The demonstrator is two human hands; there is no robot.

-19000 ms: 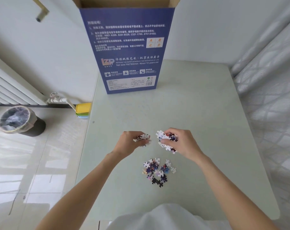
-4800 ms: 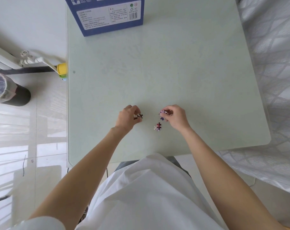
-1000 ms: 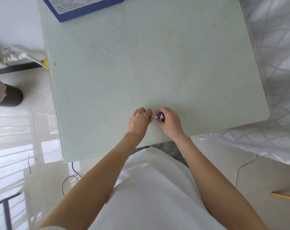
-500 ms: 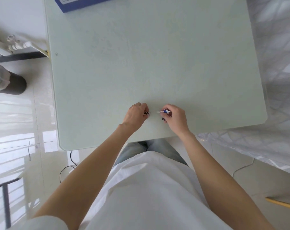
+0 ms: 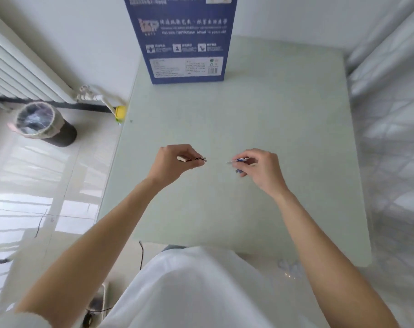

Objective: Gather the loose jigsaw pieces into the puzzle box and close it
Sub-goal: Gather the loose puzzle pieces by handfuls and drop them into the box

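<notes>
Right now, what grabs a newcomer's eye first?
The tall blue puzzle box standing at the table's far edge. Then, mid-table, the two hands raised side by side: the left hand pinches dark jigsaw pieces, the right hand pinches blue-and-white pieces.

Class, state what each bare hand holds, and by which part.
Left hand pinches dark jigsaw pieces at their near ends between fingertips; right hand likewise pinches blue-and-white jigsaw pieces.
</notes>
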